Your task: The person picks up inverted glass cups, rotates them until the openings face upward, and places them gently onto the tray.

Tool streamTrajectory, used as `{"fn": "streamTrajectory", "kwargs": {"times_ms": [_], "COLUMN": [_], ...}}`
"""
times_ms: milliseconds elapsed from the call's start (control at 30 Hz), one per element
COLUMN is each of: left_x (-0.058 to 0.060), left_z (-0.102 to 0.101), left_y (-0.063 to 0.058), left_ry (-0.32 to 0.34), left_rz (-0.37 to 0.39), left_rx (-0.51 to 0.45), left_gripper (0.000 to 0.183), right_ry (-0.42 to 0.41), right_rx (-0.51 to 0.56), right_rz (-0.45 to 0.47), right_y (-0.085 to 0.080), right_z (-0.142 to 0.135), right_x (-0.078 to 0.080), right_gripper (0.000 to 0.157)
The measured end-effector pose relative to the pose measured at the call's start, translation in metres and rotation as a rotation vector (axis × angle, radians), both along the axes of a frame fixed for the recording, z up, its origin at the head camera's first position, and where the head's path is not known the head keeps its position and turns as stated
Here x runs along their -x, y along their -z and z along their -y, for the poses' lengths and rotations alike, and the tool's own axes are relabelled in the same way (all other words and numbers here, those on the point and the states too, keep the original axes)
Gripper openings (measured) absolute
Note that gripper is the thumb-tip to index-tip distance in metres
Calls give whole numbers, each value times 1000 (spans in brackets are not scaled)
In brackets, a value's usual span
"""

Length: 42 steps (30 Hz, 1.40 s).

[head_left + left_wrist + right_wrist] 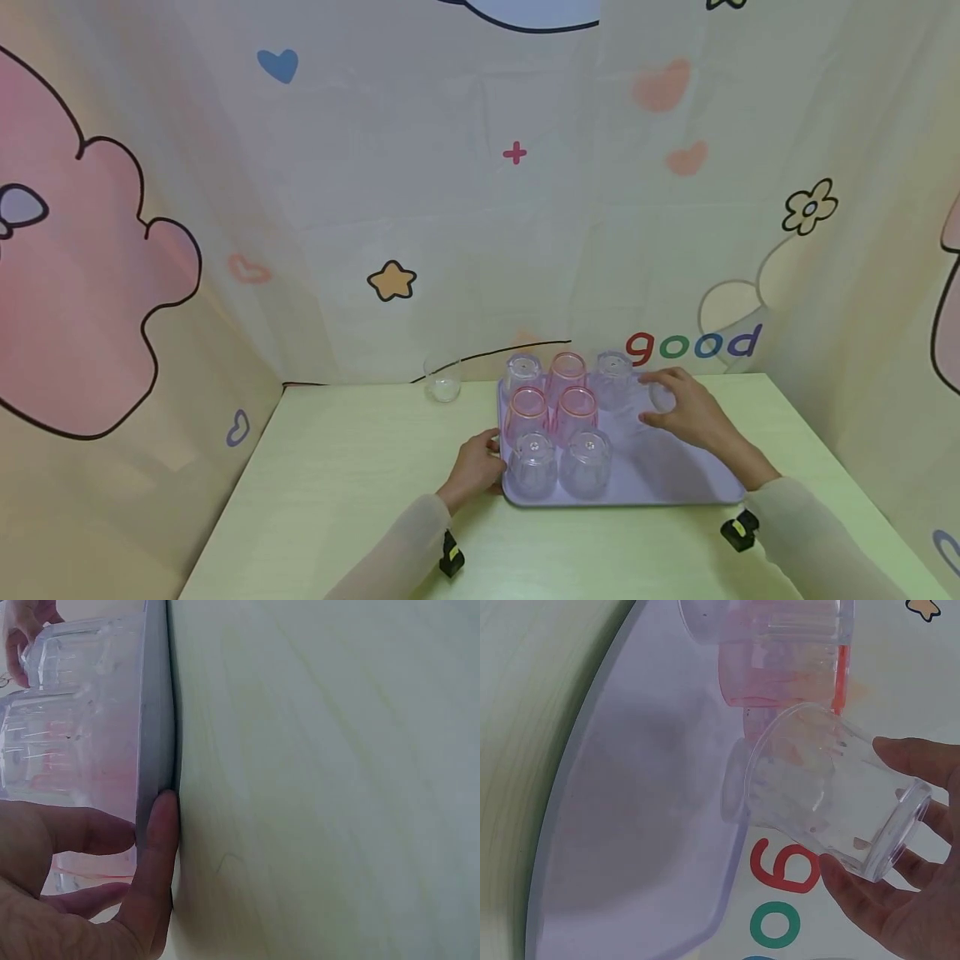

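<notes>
My right hand (692, 410) holds a clear plastic cup (832, 787) by its base, thumb on one side and fingers on the other. The cup is tilted, mouth facing the lilac tray (660, 475), above the tray's back right part. My left hand (476, 463) grips the tray's left edge, fingertips (163, 814) against its outer side. On the tray's left half stand several cups: two clear ones at the front, one of them a faceted cup (533, 467), two pink cups (576, 417) behind, then a pink cup (566, 379) between two clear ones at the back.
Another clear cup (444, 385) stands on the pale wooden table (375, 450), left of the tray near the back. A printed cloth (450, 208) hangs right behind the table and along both sides.
</notes>
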<state>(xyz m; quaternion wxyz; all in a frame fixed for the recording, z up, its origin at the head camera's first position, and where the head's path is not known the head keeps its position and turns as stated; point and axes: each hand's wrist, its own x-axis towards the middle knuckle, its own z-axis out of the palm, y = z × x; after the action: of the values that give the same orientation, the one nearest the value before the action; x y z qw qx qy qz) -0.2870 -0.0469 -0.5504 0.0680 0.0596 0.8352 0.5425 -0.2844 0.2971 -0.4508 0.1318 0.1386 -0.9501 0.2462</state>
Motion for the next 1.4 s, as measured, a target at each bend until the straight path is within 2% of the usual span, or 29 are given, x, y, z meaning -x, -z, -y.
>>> {"fn": "streamTrajectory", "kwargs": {"times_ms": [433, 800, 1067, 1400], "left_x": [4, 4, 3, 2], "left_z": [0, 1, 1, 1], "left_y": [2, 2, 4, 1], "left_ry": [-8, -8, -3, -4], "left_rz": [30, 40, 46, 43], "left_rx": [-31, -32, -32, -25], "left_gripper": [67, 70, 71, 72], "right_ry": [10, 11, 0, 7], "right_rx": [-32, -64, -112, -130], "right_rz": [33, 70, 44, 86], "right_y": [8, 23, 29, 29], "right_z": [-1, 2, 10, 20], "right_x": [12, 27, 27, 29], "right_gripper": [55, 54, 57, 57]}}
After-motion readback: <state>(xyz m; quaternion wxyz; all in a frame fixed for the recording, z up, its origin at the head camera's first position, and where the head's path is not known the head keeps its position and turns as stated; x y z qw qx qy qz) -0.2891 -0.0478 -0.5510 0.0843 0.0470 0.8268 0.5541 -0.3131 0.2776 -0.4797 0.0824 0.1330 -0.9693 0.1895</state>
